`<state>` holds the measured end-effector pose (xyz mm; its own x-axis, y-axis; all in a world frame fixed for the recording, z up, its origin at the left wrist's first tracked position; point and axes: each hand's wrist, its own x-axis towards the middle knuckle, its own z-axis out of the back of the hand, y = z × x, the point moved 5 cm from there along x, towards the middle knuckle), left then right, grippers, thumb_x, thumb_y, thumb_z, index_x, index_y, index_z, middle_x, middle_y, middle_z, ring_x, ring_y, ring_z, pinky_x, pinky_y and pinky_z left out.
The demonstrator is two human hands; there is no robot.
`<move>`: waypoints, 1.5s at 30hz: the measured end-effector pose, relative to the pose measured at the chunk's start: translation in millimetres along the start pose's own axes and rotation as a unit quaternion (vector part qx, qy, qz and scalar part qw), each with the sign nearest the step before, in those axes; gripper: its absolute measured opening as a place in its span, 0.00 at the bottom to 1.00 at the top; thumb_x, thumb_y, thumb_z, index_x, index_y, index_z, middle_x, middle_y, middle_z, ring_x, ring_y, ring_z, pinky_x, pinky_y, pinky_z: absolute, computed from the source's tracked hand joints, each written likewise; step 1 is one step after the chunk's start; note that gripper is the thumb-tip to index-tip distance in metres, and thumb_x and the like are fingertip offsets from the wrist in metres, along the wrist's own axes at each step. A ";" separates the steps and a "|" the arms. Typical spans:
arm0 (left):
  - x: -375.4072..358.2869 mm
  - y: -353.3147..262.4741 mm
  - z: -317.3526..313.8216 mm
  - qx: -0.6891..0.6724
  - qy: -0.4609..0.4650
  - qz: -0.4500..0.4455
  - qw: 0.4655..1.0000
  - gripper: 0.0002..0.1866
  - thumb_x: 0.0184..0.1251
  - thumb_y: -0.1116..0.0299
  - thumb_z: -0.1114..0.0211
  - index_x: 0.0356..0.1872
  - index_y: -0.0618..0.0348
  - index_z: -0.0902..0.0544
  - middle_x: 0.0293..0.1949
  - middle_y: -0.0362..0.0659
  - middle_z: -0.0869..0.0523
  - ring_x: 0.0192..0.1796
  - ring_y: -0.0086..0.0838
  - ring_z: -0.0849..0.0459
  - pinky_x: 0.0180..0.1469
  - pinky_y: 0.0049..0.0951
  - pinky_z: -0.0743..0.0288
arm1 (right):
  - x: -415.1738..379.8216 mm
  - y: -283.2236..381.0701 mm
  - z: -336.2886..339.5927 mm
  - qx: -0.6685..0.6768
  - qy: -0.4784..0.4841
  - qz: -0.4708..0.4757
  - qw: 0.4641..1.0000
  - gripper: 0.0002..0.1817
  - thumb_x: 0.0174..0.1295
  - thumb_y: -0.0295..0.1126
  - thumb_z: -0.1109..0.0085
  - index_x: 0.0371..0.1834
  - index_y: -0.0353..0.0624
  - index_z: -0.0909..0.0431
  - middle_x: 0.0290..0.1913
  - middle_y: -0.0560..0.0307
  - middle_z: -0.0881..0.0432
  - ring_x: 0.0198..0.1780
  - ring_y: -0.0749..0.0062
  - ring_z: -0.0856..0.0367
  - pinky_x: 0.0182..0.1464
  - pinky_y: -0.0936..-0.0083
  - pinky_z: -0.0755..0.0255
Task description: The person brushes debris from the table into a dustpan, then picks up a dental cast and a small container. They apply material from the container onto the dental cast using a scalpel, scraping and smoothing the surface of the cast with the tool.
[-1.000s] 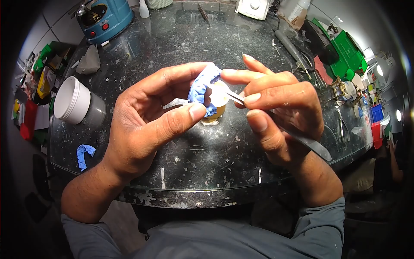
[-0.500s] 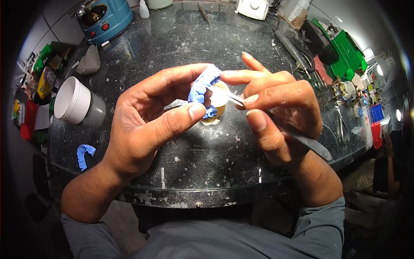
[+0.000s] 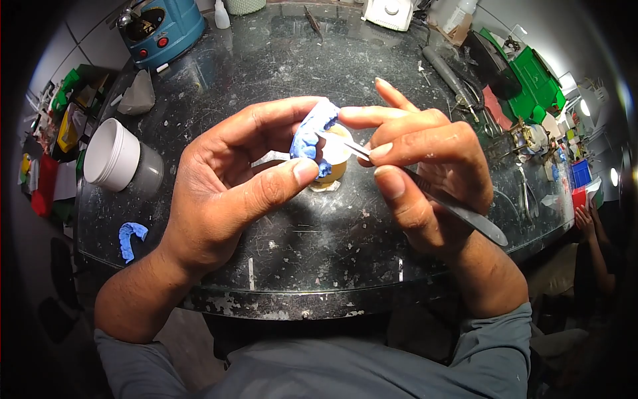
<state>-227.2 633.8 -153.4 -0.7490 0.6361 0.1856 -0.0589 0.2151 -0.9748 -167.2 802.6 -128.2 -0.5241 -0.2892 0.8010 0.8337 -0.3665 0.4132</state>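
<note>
Between the thumb and fingers of my left hand [image 3: 229, 176] is a blue dental cast [image 3: 307, 138], held upright above the table. A thin metal tool [image 3: 465, 216] lies in the closed grip of my right hand [image 3: 432, 159]. Its narrow tip points at the inner side of the cast, and whether it touches is too small to tell. My right index fingertip rests at the cast's upper end. Behind the cast stands a yellowish round container [image 3: 337, 159], partly hidden. A second blue arch-shaped piece [image 3: 131, 241] lies at the table's left front edge.
On the dark table [image 3: 306, 256], a white tub [image 3: 113, 156] stands at the left and a blue machine [image 3: 163, 33] at the back left. At the right are a handpiece [image 3: 446, 74], pliers [image 3: 528, 193] and a green box [image 3: 535, 83]. Another person's hands [image 3: 586, 221] show at far right.
My right hand and the tool have shifted slightly left and down. The cast has tilted a little in my left hand. The other person's hands at far right have come up into clearer view.
</note>
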 end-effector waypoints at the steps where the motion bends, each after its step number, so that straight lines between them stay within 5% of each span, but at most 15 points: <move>1: 0.0 0.0 -0.2 0.000 0.000 0.000 1.000 0.30 0.58 0.68 0.35 0.63 0.70 0.28 0.54 0.50 0.18 0.58 0.31 0.21 0.66 0.33 0.34 | -0.2 -0.5 -0.1 -0.002 0.000 -0.002 1.000 0.09 0.67 0.31 0.41 0.43 0.41 0.29 0.35 0.51 0.19 0.52 0.50 0.16 0.69 0.40 0.44; 14: -0.2 -1.3 1.6 0.008 -0.003 -0.013 1.000 0.29 0.60 0.61 0.42 0.60 0.73 0.25 0.53 0.50 0.18 0.51 0.27 0.21 0.58 0.28 0.30 | 0.4 2.1 4.9 -0.007 -0.009 -0.001 1.000 0.09 0.67 0.32 0.43 0.44 0.40 0.30 0.35 0.51 0.19 0.52 0.50 0.16 0.69 0.40 0.44; 24: -2.7 -1.9 -1.2 -0.035 0.028 0.021 0.999 0.30 0.60 0.57 0.48 0.55 0.75 0.24 0.48 0.51 0.17 0.47 0.27 0.21 0.50 0.24 0.30 | -0.1 -2.5 1.0 0.022 0.004 -0.032 0.999 0.23 0.72 0.53 0.54 0.43 0.41 0.30 0.39 0.40 0.14 0.53 0.47 0.17 0.65 0.44 0.37; 29: -4.6 6.2 -2.1 -0.031 0.029 0.049 0.998 0.31 0.58 0.57 0.47 0.55 0.75 0.24 0.46 0.51 0.17 0.46 0.28 0.21 0.49 0.26 0.31 | 1.4 6.4 -7.6 -0.003 0.068 0.001 0.998 0.22 0.69 0.53 0.47 0.40 0.42 0.34 0.41 0.36 0.14 0.60 0.43 0.23 0.71 0.42 0.50; 35: -6.8 7.0 -2.9 -0.038 0.020 0.057 0.997 0.30 0.56 0.57 0.45 0.52 0.74 0.22 0.43 0.49 0.18 0.44 0.28 0.22 0.48 0.26 0.32 | -1.3 3.7 -9.2 0.026 0.076 0.002 0.997 0.20 0.67 0.49 0.43 0.39 0.43 0.35 0.40 0.40 0.13 0.62 0.48 0.25 0.72 0.39 0.57; 45: -8.7 8.2 -1.5 0.040 0.056 0.073 0.995 0.29 0.53 0.54 0.44 0.46 0.73 0.19 0.39 0.48 0.18 0.42 0.27 0.22 0.46 0.24 0.33 | 1.0 6.0 -5.0 0.011 0.092 -0.015 0.996 0.18 0.68 0.48 0.47 0.37 0.45 0.34 0.33 0.46 0.13 0.53 0.62 0.27 0.72 0.43 0.52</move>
<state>-220.2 631.1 -162.9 -0.6754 0.7358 0.0502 -0.0113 0.0577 -0.9983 -163.6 795.7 -127.1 -0.5702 -0.4356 0.6965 0.8197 -0.3578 0.4473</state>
